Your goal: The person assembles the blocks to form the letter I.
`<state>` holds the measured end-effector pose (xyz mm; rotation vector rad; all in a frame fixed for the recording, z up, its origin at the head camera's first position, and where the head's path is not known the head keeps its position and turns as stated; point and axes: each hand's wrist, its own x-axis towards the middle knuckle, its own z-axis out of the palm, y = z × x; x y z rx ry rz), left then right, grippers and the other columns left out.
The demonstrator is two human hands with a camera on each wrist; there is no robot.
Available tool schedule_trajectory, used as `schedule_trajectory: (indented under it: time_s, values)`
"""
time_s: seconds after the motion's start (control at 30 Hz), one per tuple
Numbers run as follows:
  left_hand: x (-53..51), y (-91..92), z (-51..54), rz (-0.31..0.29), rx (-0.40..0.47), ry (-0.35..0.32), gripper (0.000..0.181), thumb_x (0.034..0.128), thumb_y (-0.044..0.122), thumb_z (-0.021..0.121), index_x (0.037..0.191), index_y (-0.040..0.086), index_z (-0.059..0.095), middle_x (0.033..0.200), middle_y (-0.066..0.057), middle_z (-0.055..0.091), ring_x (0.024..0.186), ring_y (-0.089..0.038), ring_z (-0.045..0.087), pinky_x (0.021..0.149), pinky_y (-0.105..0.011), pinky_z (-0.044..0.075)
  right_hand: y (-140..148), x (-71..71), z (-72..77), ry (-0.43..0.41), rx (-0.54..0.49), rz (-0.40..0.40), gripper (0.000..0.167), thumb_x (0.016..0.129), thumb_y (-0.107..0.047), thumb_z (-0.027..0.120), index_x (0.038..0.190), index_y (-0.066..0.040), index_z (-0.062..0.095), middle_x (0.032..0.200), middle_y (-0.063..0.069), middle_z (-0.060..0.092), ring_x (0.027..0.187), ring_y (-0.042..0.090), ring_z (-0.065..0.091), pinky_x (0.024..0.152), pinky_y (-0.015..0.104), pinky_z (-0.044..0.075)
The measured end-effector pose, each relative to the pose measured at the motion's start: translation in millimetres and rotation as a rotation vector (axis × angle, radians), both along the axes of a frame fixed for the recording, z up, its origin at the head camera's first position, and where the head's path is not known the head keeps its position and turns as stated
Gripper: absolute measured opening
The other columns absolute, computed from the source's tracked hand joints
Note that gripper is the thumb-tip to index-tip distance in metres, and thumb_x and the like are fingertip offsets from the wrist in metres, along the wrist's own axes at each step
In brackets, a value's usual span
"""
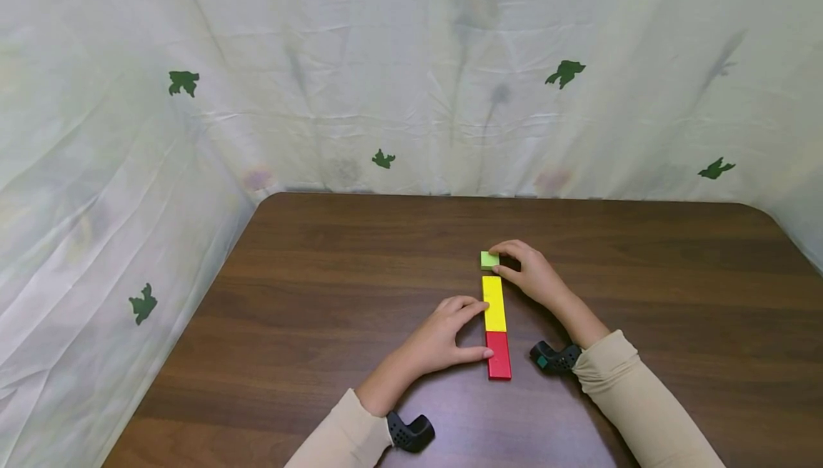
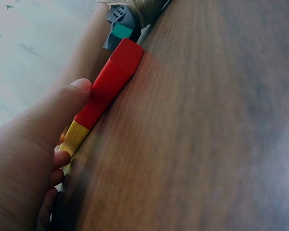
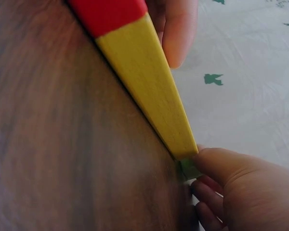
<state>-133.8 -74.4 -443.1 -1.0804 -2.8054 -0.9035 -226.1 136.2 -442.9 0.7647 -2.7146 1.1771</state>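
Observation:
A light green block (image 1: 487,261) lies at the far end of a line of blocks, pinched between the thumb and a finger of my right hand (image 1: 535,276). In the head view a narrow gap separates it from the long yellow block (image 1: 494,302). End to end with the yellow one lies a red block (image 1: 499,368), nearer to me. My left hand (image 1: 442,336) is at the left side of the line, its thumb touching the red block (image 2: 111,79) and its fingertips touching the yellow. The right wrist view shows the yellow block (image 3: 139,86) with the green partly hidden behind it.
Brown wood-grain table (image 1: 308,275) surrounds the blocks. A pale curtain (image 1: 398,82) with green leaf shapes hangs behind the far edge and along the left side. Black wrist devices (image 1: 411,434) are worn on both arms, just above the tabletop.

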Motion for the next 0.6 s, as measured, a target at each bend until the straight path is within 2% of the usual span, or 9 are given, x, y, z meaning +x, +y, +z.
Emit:
schedule_trajectory:
  time_s: [0.27,0.47,0.6]
  values:
    - [-0.5,1.5,0.3,-0.004,-0.002,0.002,0.065,0.0772,0.046,0.065,0.130,0.013,0.048,0.122,-0.002,0.046,0.114,-0.018,0.040,0.094,-0.030,0.036,1.9,0.8,3.5,-0.015,-0.015,-0.019,0.036,0.082,-0.014,0.066,0.116,-0.004,0.057,0.115,0.013,0.053,0.101,0.027,0.051,0.086,0.042,0.042]
    - [-1.0,1.0,1.9,0.011,0.017,-0.045,0.066,0.0794,0.045,0.063,0.134,0.013,0.043,0.126,-0.003,0.044,0.116,-0.018,0.038,0.095,-0.032,0.035,5.4,3.8,12.6,-0.035,-0.020,-0.037,0.036,0.085,-0.016,0.063,0.118,-0.004,0.055,0.117,0.013,0.051,0.101,0.028,0.052,0.086,0.043,0.042]
    - [-2.3,0.1,0.7,0.034,0.038,-0.064,0.069,0.0811,0.046,0.061,0.137,0.014,0.037,0.128,-0.004,0.042,0.117,-0.019,0.038,0.095,-0.034,0.035,10.4,8.0,20.1,-0.002,-0.013,-0.035,0.037,0.086,-0.015,0.061,0.120,-0.004,0.054,0.118,0.012,0.051,0.102,0.029,0.051,0.085,0.045,0.042]
